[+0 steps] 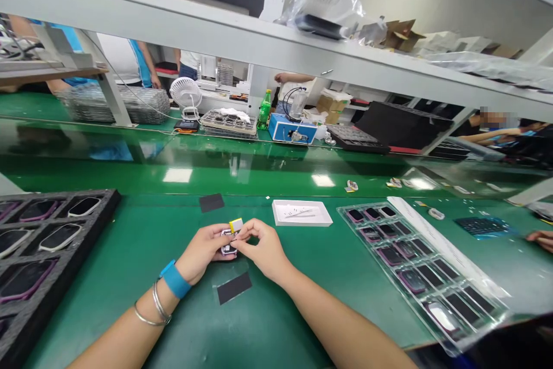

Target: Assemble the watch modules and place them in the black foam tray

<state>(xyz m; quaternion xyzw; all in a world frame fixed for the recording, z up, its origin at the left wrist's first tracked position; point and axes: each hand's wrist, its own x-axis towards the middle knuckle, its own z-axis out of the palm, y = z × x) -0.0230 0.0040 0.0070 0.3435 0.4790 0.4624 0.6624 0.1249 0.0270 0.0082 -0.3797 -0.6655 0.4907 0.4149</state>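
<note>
Just above the green mat, my left hand (206,247) is closed around a small watch case (228,249) with its inner parts showing. A silver battery with yellow tape (235,225) sticks up at the far side of the case. Thumb and forefinger of my right hand (259,245) are pinched together over the case; whatever lies between them is too small to make out. One black rectangular sheet (234,288) lies on the mat nearer to me, and another black sheet (211,202) lies beyond my left hand.
A white box (302,213) with small tools stands beyond my right hand. On the right lies a clear tray (425,277) of watch cases and black pieces; on the left, a grey foam tray (86,242) of watch cases. A co-worker's hand (542,238) shows at far right.
</note>
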